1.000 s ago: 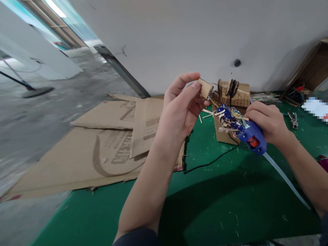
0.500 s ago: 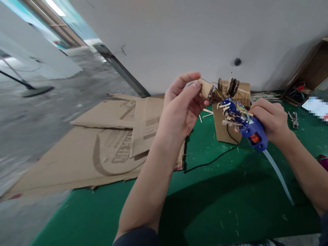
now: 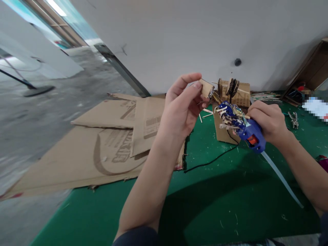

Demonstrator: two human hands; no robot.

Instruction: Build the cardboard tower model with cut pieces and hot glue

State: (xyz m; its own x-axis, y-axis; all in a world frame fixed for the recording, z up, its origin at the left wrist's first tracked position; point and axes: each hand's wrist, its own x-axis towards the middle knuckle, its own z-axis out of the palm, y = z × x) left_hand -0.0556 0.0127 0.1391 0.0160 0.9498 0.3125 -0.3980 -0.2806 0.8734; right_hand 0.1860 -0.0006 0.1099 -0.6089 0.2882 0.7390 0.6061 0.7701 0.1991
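Between its thumb and fingers my left hand (image 3: 183,102) pinches a small piece of cardboard (image 3: 206,88), held up above the table. My right hand (image 3: 269,119) is wrapped round a blue hot glue gun (image 3: 252,135) crusted with hardened glue strings. The gun's nozzle (image 3: 216,97) is at the right edge of the cardboard piece; I cannot tell whether they touch. A long translucent glue stick (image 3: 282,179) sticks out of the gun's back end. Behind the gun stands a cardboard construction (image 3: 225,131) with dark corrugated strips on top, partly hidden.
Flat cardboard sheets (image 3: 115,143) lie across the left of the green table (image 3: 220,212). A black cord (image 3: 212,161) runs over the tabletop. Pliers (image 3: 294,119), thin sticks (image 3: 266,96) and an open box (image 3: 307,75) are at the right. A white wall (image 3: 179,41) rises behind.
The glue gun has shifted slightly left and down in my right hand, and its glue stick has swung to the right. My left hand and the cardboard piece have hardly moved.
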